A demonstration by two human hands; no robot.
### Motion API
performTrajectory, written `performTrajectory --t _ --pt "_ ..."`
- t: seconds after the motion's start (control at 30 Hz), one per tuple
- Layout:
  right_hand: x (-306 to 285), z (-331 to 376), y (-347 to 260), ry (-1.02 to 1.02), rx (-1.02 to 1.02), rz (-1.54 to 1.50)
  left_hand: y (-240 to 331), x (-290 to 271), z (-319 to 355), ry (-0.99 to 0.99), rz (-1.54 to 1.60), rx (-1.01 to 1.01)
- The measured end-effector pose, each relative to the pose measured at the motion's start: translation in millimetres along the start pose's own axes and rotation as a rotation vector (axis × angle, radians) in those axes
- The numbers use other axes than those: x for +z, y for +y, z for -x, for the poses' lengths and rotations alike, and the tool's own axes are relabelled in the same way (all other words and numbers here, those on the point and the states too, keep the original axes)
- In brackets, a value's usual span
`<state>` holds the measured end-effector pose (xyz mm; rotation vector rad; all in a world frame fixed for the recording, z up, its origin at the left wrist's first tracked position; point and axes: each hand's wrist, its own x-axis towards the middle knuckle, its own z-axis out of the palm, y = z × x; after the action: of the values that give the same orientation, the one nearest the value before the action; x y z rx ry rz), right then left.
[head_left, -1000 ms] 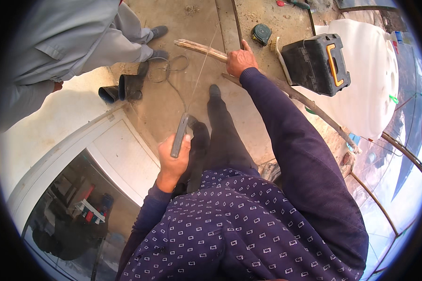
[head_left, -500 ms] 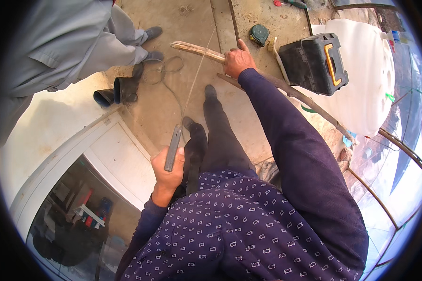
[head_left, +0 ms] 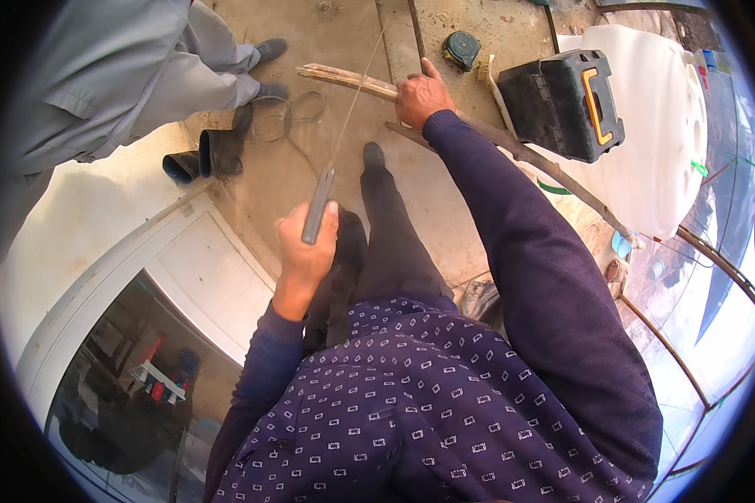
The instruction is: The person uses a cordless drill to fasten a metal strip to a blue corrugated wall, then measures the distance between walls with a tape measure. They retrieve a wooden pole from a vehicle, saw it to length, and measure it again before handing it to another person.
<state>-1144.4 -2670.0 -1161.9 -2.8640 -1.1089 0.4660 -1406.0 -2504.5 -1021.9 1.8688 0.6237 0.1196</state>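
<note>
My left hand (head_left: 304,251) is closed around the dark grey handle of a hand saw (head_left: 320,206). The saw's long thin blade points away from me and crosses a branch (head_left: 557,179) near its pale, split end. Whether the teeth touch the wood I cannot tell. Over the branch, a little right of the blade, my right hand (head_left: 423,100) presses down with its fingers wrapped round it. From there the branch slants toward the lower right. A shorter piece of wood (head_left: 411,135) shows just below that hand, partly covered by my sleeve.
A person in grey trousers (head_left: 155,92) stands at the far left, beside black boots (head_left: 220,154). Cord (head_left: 298,126) lies looped on the floor. Right of my hand are a tape measure (head_left: 461,49), a black toolbox (head_left: 545,106) and a white plastic tank (head_left: 658,101). A white door (head_left: 205,268) is lower left.
My left hand has pushed the saw forward, away from my body, so the handle is nearer the branch. My right hand keeps its grip on the branch; the whole view has shifted slightly.
</note>
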Motion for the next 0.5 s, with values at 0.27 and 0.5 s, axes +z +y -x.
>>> performTrajectory --t 0.27,0.5 --pt "-3 -1 0 -0.041 0.044 -0.011 -6 -40 51 -0.048 -0.058 0.003" --pt "-1 -2 2 -0.036 0.010 0.033 -12 48 -64 -0.022 0.018 0.097"
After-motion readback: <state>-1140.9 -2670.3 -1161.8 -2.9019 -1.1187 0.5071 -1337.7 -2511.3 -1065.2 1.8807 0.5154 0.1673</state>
